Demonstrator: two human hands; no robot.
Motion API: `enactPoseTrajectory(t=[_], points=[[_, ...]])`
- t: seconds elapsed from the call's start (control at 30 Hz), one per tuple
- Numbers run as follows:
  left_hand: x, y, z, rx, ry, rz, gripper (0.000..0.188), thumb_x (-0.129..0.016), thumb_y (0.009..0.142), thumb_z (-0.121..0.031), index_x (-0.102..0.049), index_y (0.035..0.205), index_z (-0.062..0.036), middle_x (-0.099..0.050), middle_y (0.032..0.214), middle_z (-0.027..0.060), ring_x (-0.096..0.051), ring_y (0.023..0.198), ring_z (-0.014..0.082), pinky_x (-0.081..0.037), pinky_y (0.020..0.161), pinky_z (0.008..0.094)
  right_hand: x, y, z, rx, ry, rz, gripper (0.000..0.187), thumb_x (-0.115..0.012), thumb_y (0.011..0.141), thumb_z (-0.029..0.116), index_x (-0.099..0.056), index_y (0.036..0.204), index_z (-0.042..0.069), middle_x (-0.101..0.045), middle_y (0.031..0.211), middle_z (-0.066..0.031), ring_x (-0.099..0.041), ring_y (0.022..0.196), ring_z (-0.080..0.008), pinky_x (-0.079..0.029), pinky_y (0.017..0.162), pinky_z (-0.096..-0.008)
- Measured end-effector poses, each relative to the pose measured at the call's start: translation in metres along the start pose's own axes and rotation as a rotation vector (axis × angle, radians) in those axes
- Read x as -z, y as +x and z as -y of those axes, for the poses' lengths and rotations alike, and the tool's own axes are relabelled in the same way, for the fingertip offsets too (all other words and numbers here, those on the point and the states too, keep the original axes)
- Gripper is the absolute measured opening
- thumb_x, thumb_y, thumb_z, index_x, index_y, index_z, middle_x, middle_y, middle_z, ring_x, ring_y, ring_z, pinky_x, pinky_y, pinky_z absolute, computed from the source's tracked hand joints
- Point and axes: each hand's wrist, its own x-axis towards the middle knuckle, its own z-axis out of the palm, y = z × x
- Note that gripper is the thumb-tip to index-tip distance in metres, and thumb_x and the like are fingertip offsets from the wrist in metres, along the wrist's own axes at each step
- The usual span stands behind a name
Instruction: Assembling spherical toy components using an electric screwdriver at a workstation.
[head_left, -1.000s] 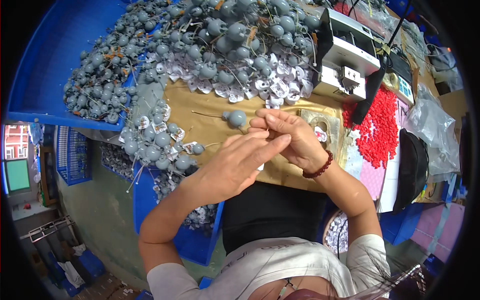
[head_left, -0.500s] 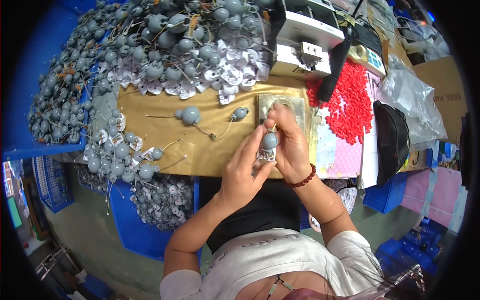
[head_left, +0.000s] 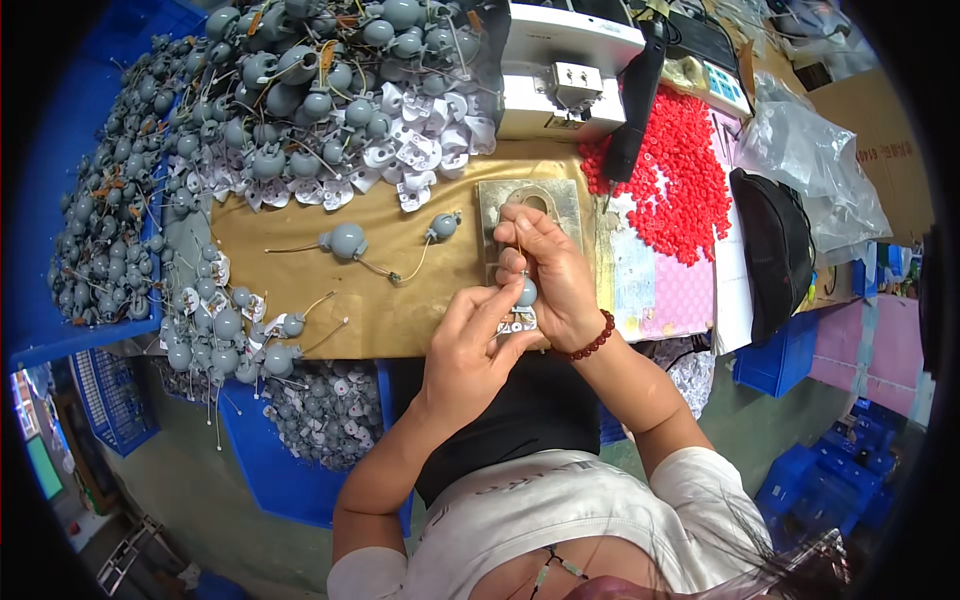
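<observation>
Both hands have stayed joined at the near edge of the bench (head_left: 300, 300), as half a second ago. Right hand (head_left: 555, 285) curls shut around a small grey ball part (head_left: 526, 292), smooth and rounded, its thin wire stem rising past the fingers. Left hand (head_left: 475, 340) pinches the white flat tab (head_left: 516, 324) just beneath the ball. Matt brown paper covers the bench; a dull metal plate (head_left: 545, 200) lies just beyond the hands, glossy red caps (head_left: 680, 190) to its right.

Brown-topped workbench (head_left: 300, 300) under grey bulb parts (head_left: 300, 90) (red caps (head_left: 680, 190) rightward)
</observation>
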Motion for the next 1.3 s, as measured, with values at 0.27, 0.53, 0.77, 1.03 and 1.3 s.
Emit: enactPoseTrajectory(t=[0.27,0.53,0.77,1.03,1.3], points=[[0.000,0.000,0.002,-0.029,-0.003,0.054,0.054,-0.084,0.078,-0.002,-0.065,0.128,-0.0013,-0.060,0.103,0.0080,-0.054,0.072,0.0125,-0.050,0.061,0.0267,-0.008,-0.005,0.007,-0.081,-0.047,-0.091,0.020,-0.051,0.106,0.013,-0.055,0.124,0.004,-0.066,0.098,-0.0066,-0.049,0.059,-0.0063,-0.046,0.052,-0.0216],[0.001,-0.001,-0.001,-0.014,-0.016,0.043,0.054,-0.083,0.079,-0.003,-0.064,0.129,0.0008,-0.060,0.103,0.0093,-0.060,0.077,0.0140,-0.053,0.060,0.0275,-0.003,-0.002,0.007,-0.102,0.006,-0.020,0.021,-0.052,0.106,0.015,-0.055,0.124,0.004,-0.068,0.097,-0.0094,-0.057,0.063,-0.0101,-0.050,0.054,-0.0240],[0.003,-0.001,-0.002,0.098,-0.027,-0.019,0.055,-0.086,0.077,-0.002,-0.065,0.128,0.0020,-0.058,0.095,0.0027,-0.045,0.064,0.0046,-0.038,0.055,0.0210,-0.003,-0.002,0.010,-0.174,-0.053,0.167,0.035,-0.050,0.107,0.018,-0.051,0.134,-0.004,-0.070,0.110,-0.0193,-0.073,0.090,-0.0243,-0.062,0.080,-0.0341],[0.086,-0.008,-0.018,0.006,0.542,-0.226,0.055,-0.085,0.078,-0.008,-0.066,0.129,-0.0040,-0.063,0.103,0.0094,-0.059,0.077,0.0169,-0.051,0.065,0.0304,0.000,-0.011,0.037,0.048,-0.557,0.203,0.047,-0.051,0.108,0.022,-0.043,0.145,-0.005,-0.062,0.133,-0.0203,-0.064,0.118,-0.0267,-0.055,0.099,-0.0379],[0.275,-0.019,0.006,0.191,1.257,-0.470,0.048,-0.077,0.083,-0.007,-0.063,0.130,-0.0039,-0.063,0.108,0.0127,-0.061,0.097,0.0293,-0.049,0.083,0.0381,0.073,0.000,0.140,0.668,-1.315,0.063,0.025,-0.054,0.104,0.010,-0.065,0.123,-0.003,-0.073,0.107,-0.0108,-0.069,0.098,-0.0165,-0.054,0.089,-0.0305]])
